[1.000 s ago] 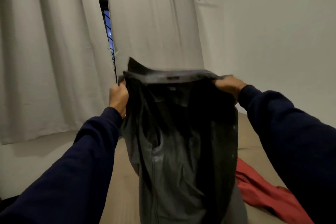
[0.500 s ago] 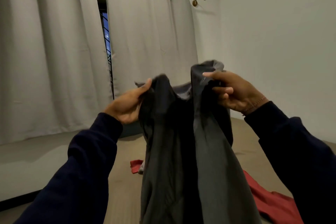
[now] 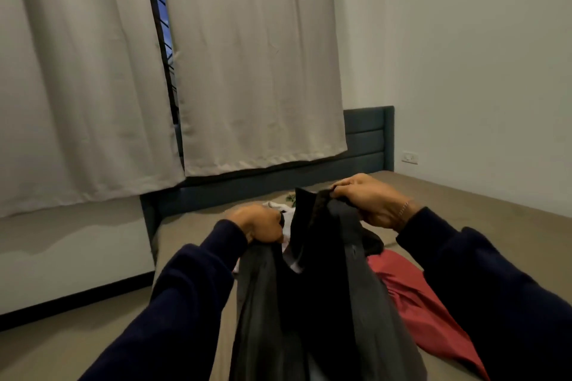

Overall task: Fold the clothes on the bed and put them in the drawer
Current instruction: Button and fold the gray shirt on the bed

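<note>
Dark grey garment [image 3: 312, 303], limp, bunched, both hands [image 3: 263, 223] [image 3: 368, 201] gripping its top edge

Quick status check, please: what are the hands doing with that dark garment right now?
Left hand and right hand both grip the dark garment at its top. Garment hangs over the bed, not yet folded. Red garment lies beneath, on the right.
</note>
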`<state>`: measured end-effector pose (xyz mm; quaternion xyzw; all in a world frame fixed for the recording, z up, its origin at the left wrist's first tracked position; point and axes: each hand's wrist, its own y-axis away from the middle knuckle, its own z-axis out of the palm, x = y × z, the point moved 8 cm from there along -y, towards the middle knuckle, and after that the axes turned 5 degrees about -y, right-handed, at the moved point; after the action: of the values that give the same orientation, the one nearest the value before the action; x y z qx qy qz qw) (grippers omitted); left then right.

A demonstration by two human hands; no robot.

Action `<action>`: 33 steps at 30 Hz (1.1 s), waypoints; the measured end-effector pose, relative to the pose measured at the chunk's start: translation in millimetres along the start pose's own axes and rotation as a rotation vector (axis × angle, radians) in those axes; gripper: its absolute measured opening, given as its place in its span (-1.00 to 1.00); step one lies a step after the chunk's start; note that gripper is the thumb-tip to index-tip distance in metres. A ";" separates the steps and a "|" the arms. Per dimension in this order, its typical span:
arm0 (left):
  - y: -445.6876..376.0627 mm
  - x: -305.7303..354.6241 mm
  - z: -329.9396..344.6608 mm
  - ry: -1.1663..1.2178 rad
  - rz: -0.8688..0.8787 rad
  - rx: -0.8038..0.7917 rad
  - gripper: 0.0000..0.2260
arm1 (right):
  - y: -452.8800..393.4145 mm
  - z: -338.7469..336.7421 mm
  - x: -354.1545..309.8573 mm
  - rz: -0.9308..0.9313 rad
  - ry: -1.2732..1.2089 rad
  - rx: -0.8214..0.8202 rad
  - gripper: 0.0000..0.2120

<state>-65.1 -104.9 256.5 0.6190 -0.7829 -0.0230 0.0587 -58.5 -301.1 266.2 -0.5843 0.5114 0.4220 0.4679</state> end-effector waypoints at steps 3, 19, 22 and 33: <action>-52.2 0.7 -4.9 0.366 0.007 0.286 -0.58 | -50.9 13.8 -1.6 -0.127 -0.037 0.014 -0.62; -32.9 -77.7 338.2 0.204 -0.239 -0.433 -0.44 | 56.2 75.9 319.3 0.239 0.629 -0.023 -0.53; -6.7 -97.7 367.8 0.229 -0.402 -0.316 -0.31 | 90.0 105.7 346.6 0.173 0.794 -0.027 -0.32; 30.3 -117.4 349.3 0.613 -0.435 -0.301 -0.36 | 101.9 105.5 309.1 -0.152 0.551 0.097 -0.83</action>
<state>-109.9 3.5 -94.2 0.7329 -0.5677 0.0366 0.3733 -123.9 -264.5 -67.7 -0.6906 0.5934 0.1862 0.3690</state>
